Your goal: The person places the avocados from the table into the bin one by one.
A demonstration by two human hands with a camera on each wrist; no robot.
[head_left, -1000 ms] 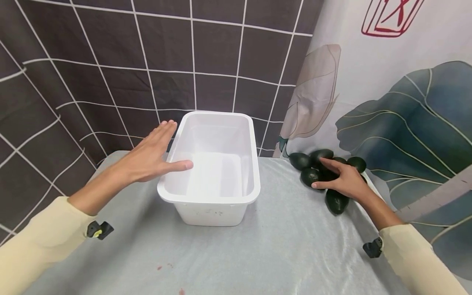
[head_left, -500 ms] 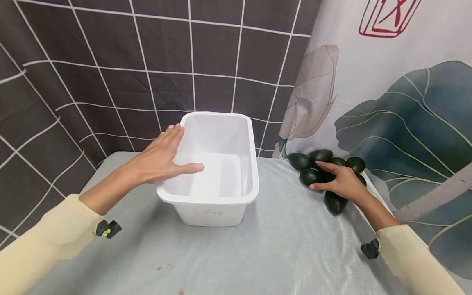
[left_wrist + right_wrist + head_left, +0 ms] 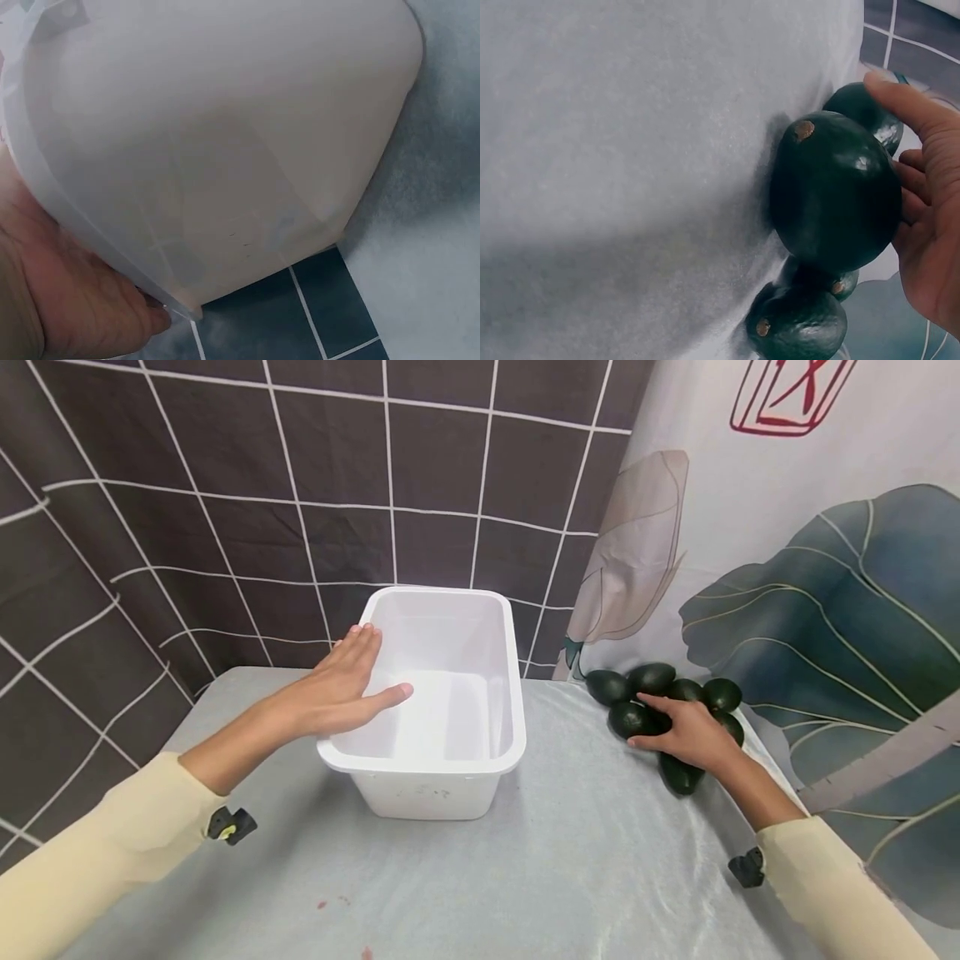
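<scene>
A white plastic tub stands on the cloth-covered table, its inside bare. My left hand lies along its left rim, fingers straight and thumb reaching over the inside. In the left wrist view, this hand is against the outside of the rim. My right hand is over a pile of dark green avocados, thumb and forefinger apart at either side of one avocado. In the right wrist view, the thumb tip overlaps the far avocado, and a large avocado partly hides the other fingers.
Pale grey cloth covers the table, with a few small reddish spots near the front. A dark tile-patterned sheet hangs behind the tub. A leaf-printed curtain hangs close behind the avocados at the right.
My left hand has moved right, from beside the tub onto its left rim. My right hand has shifted slightly left over the avocados, its thumb and forefinger drawing a little closer together.
</scene>
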